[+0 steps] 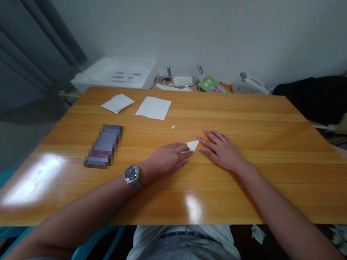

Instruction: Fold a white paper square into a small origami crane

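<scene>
A small piece of folded white paper (193,145) lies on the wooden table, its pointed end toward the right. My left hand (167,160), with a metal watch (132,174) on its wrist, rests over the left part of the paper. Its fingers lie flat and press the paper to the table, hiding some of it. Just right of the paper's tip, my right hand (222,150) is spread palm down on the tabletop. Its fingertips are close to the tip, and I cannot tell whether they touch it. A tiny white scrap (173,126) lies beyond my left hand.
A white square sheet (154,108) and a folded white paper (117,103) lie at the table's far left. A blurred-out phone-like object (104,146) lies left of my left hand. Behind the table (254,117) are a white tray (127,70) and a green booklet (211,84).
</scene>
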A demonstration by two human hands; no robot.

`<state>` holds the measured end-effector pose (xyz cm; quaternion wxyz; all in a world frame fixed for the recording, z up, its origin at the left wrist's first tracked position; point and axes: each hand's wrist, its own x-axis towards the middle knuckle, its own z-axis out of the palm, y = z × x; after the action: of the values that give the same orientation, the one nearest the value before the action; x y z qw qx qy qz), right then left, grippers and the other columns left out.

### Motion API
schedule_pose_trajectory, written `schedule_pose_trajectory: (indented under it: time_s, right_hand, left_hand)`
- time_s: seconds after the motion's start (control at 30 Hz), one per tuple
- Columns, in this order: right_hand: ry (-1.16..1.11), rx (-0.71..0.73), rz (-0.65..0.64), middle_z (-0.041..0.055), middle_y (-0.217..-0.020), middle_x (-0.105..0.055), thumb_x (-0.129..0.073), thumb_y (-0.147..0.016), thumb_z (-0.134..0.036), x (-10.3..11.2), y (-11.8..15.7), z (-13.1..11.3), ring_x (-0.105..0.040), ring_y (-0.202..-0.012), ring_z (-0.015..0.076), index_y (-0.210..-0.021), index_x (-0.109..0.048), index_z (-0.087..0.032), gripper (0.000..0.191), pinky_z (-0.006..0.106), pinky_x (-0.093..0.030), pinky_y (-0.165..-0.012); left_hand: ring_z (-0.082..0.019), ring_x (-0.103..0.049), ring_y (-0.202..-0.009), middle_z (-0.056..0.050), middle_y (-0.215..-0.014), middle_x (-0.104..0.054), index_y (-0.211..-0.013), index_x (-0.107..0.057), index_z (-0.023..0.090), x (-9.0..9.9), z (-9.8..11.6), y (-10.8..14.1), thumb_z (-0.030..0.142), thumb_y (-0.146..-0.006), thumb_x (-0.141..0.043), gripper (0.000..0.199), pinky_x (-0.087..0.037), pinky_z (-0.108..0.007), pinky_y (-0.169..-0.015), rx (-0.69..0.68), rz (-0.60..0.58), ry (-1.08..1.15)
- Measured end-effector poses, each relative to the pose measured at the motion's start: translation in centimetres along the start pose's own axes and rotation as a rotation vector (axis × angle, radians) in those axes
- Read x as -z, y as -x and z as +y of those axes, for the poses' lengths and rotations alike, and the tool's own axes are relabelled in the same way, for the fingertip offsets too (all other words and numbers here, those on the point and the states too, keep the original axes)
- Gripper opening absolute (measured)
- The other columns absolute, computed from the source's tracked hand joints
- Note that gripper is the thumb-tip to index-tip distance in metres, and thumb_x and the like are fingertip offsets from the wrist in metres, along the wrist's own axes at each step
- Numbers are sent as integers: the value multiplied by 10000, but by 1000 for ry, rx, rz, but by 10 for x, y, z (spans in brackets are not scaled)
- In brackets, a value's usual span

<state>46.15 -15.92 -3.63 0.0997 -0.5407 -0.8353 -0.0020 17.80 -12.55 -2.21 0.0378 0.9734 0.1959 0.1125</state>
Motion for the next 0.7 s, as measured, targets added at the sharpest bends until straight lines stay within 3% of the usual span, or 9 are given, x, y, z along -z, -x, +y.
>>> schedule_pose_trajectory:
  time_s: [0.17, 0.33, 0.5, 0.7]
  right_hand:
    - [-37, 61, -24, 112, -1642, -415, -355, -1077, -534, 6, 1, -4, -426, -1482, 331, -1558, -478, -280, 558, 571, -368, -1198]
    - [-113, 146, -38, 95, -1643, -415, -419, -1058, -554, 6, 1, -7, -407, -1497, 325, -1505, -550, -285, 538, 575, -351, -1212]
    - [-139, 227, -29, 105, -1636, -422, -448, -1051, -551, 8, -1, -11, -390, -1510, 314, -1501, -553, -233, 561, 558, -316, -1238]
    - [-216, 282, -55, 121, -1592, -481, -553, -997, -588, 9, -1, -19, -447, -1480, 310, -1514, -535, -227, 631, 566, -316, -1239]
  left_hand:
    - [-228, -511, -1417, -102, -1463, -601, -1415, -603, 189, 0, -22, 4, 344, -1090, -431, 400, -336, -466, -1261, -77, 12, 39]
    - [-251, -412, -1494, -99, -1498, -578, -1418, -606, 193, 7, -29, 7, 350, -1080, -456, 402, -287, -507, -1270, -49, 21, 2]
    - [-257, -526, -1358, -101, -1388, -627, -1371, -646, 196, 12, -25, 5, 322, -1067, -472, 372, -309, -497, -1248, 39, 47, -90]
    - [-269, -565, -1274, -126, -1322, -634, -1383, -617, 154, 9, -25, 4, 307, -1051, -490, 387, -396, -453, -1174, 53, 41, -124]
